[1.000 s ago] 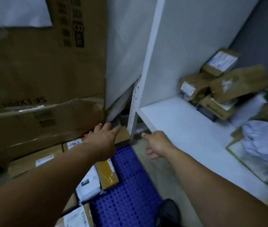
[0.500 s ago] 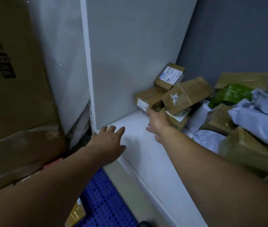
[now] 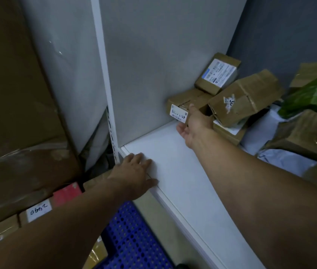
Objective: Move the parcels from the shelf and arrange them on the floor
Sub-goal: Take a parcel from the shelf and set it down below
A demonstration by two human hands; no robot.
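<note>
Floor: blue perforated mat lies below the shelf edge.
Left hand: flat on front corner of shelf; fingers straight, spread, holding nothing.
Right hand: at back corner; fingers loosely extended, thumb touching labelled box.
Parcels: brown boxes piled on shelf against back wall; green bag to the right.
</note>
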